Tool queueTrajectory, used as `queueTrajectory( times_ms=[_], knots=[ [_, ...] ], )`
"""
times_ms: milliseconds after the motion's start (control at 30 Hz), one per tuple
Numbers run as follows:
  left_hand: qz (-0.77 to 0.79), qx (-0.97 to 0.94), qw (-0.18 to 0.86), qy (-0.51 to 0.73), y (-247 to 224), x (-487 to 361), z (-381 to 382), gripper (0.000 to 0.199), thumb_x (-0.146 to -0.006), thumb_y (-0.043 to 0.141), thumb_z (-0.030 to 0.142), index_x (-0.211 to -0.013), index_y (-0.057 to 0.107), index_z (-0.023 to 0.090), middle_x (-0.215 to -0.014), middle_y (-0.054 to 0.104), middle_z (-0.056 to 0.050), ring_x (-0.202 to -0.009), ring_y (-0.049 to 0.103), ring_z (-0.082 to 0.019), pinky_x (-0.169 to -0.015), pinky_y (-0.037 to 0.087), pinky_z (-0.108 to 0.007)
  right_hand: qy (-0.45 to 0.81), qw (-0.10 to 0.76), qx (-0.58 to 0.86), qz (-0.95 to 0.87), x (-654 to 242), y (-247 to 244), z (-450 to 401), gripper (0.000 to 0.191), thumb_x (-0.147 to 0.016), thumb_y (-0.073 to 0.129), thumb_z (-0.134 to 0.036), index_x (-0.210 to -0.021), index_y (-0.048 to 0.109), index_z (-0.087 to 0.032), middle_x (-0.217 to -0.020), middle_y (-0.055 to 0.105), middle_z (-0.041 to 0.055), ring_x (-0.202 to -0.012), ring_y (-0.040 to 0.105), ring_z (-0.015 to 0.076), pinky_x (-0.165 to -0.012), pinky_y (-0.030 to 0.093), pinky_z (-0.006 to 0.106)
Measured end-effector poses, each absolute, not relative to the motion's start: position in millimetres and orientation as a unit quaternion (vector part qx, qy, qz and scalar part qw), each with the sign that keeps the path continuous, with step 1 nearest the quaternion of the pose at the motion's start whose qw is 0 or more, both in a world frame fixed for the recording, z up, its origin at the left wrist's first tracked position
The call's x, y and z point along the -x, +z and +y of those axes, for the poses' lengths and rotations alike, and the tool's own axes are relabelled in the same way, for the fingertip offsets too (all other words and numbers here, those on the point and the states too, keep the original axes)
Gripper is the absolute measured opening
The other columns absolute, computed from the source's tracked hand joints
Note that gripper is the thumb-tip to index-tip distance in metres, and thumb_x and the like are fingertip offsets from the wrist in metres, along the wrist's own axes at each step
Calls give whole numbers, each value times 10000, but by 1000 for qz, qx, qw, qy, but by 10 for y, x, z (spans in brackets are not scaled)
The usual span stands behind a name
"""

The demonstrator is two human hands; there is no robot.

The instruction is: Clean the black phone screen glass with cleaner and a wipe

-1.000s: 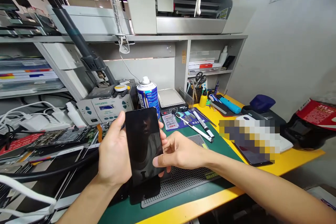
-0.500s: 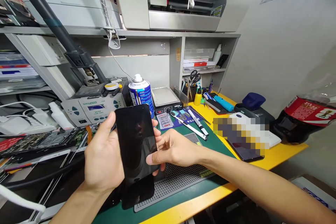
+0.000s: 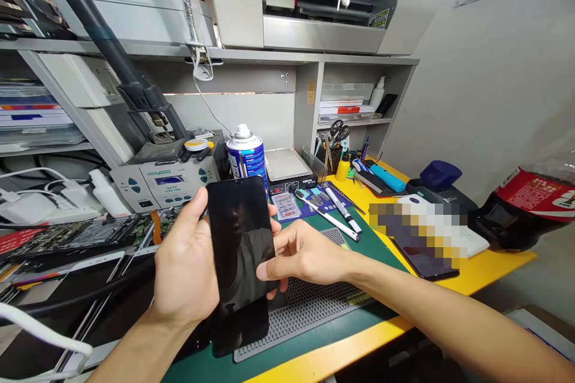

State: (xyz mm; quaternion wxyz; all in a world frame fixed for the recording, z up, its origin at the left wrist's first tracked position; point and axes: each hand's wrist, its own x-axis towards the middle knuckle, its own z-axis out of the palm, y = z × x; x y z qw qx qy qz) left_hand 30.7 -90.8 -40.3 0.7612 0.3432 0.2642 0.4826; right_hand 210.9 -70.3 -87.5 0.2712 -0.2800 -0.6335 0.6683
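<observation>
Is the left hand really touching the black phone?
Touching. The head view shows the left hand cradling the black phone, palm against one edge, fingertips round the other.

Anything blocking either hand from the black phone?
Nothing visible. The left hand holds the black phone, and the right hand pinches its right edge. The grey perforated mat lies below, not between. The phone's underside is hidden.

- I'm watching a bare left hand (image 3: 186,269) on my feed, five-fingered, with its forearm (image 3: 144,338) uncovered.
- Right hand (image 3: 305,257), bare too, its long forearm (image 3: 431,305) uncovered.
- Dimly reflected: a round-necked top (image 3: 251,257), colour unclear.
</observation>
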Motion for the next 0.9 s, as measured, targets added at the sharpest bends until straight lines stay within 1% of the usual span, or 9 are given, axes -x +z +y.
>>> queueTrajectory(
  times_ms=[133,233,367,433,533,733,800,900],
  knots=[
    [261,-344,760,486,-431,-297,-908,596,-946,340,570,-1115,700,126,-1061,721,-185,-939,697,-388,-763,562,-612,666,274,281,-634,-2107,-876,-718,273,-763,782,-361,-737,725,-95,-688,694,47,-619,666,145,-552,511,219],
    [241,-356,770,471,-427,-293,-903,619,-961,286,569,-1103,715,147,-1035,729,-168,-945,700,-376,-780,567,-589,666,275,280,-634,-2106,-871,-724,262,-770,775,-351,-741,725,-95,-677,690,42,-607,661,140,-542,503,214],
    [252,-363,766,467,-394,-301,-911,691,-976,177,550,-1080,729,147,-1042,723,-172,-897,701,-391,-741,556,-625,666,277,280,-633,-2104,-857,-721,228,-776,763,-323,-749,720,-101,-666,685,33,-570,648,129,-520,495,208],
    [258,-360,763,470,-389,-306,-919,694,-968,193,567,-1094,720,134,-1063,716,-181,-900,692,-409,-728,546,-648,665,282,281,-631,-2102,-852,-719,230,-775,762,-321,-733,713,-101,-659,682,31,-555,643,125,-518,499,211],
    [255,-358,765,471,-407,-303,-919,670,-958,251,585,-1128,700,118,-1081,713,-184,-939,681,-426,-747,535,-665,663,286,281,-632,-2098,-848,-718,246,-771,765,-330,-718,711,-96,-654,682,34,-557,643,127,-520,502,214],
    [251,-357,767,470,-481,-273,-880,616,-951,320,587,-1144,703,144,-1107,723,-149,-1043,674,-368,-894,535,-557,661,291,272,-636,-2086,-867,-722,237,-774,762,-315,-707,708,-95,-653,670,28,-553,617,118,-534,497,222],
    [258,-352,763,476,-499,-274,-874,632,-941,325,599,-1141,707,137,-1107,722,-160,-1040,673,-383,-886,536,-569,658,295,271,-638,-2084,-872,-727,231,-777,757,-304,-695,702,-95,-641,655,19,-547,598,112,-537,493,225],
    [262,-343,762,483,-511,-290,-871,671,-934,305,612,-1124,712,113,-1077,723,-189,-999,680,-412,-833,544,-600,654,297,269,-642,-2084,-871,-736,207,-782,747,-282,-700,703,-97,-645,652,16,-554,584,107,-542,486,221]
  ],
)
